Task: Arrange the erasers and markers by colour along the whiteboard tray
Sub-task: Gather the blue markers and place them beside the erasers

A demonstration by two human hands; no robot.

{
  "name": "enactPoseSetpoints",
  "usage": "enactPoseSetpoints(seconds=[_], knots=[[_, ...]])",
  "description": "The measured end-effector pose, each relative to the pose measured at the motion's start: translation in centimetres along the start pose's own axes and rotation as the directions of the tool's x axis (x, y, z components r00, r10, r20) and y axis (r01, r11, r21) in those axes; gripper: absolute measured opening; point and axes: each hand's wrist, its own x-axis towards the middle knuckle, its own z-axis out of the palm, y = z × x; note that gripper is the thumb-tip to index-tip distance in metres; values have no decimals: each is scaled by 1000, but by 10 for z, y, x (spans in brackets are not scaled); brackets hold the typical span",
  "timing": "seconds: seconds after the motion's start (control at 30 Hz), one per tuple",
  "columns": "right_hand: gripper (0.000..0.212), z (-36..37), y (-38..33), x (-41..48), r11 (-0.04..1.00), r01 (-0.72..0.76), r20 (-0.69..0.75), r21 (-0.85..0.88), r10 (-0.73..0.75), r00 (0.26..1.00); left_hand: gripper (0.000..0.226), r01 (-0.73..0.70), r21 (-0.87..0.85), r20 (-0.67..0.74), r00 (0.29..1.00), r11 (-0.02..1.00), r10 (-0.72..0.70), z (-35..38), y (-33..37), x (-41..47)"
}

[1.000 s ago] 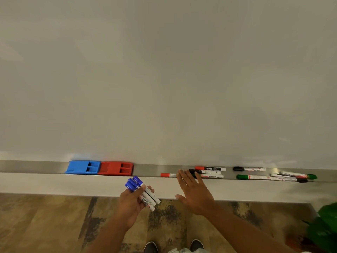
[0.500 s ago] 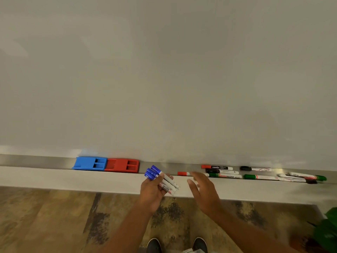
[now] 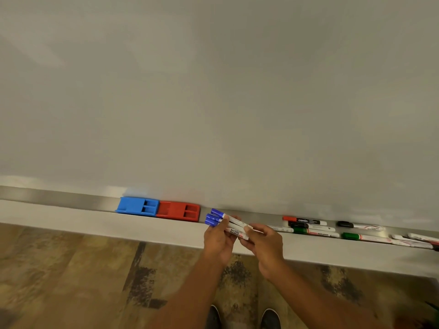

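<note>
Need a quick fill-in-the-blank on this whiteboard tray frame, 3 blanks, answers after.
1. The left hand holds a bundle of markers with ____ caps.
2. The blue eraser touches the ____ eraser on its right.
3. The right hand grips the bundle's ____ end, opposite the caps.

Answers: blue; red; white

You can read "camlin" in white letters on the black label of the red-capped marker (image 3: 304, 220) lying in the tray. On the green-capped marker (image 3: 316, 232) you can make out "WHITE BOARD". One blue-capped marker (image 3: 234, 232) in the bundle shows "MARKER"; the other print is too blurred.
</note>
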Motion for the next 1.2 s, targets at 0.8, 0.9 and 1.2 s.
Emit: enactPoseSetpoints(seconds=[0.8,0.9,1.2], knots=[[24,47,-15,42,718,241,59,-653,-269,961,82,-311,804,478,845,-506,241,-39,-3,-4],[18,51,-15,40,651,270,96,-709,-290,952,94,-310,710,491,862,-632,128,-45,-6,-1],[19,51,-11,39,533,279,148,-799,-274,950,93,-274,665,453,888,-695,84,-56,0,11]])
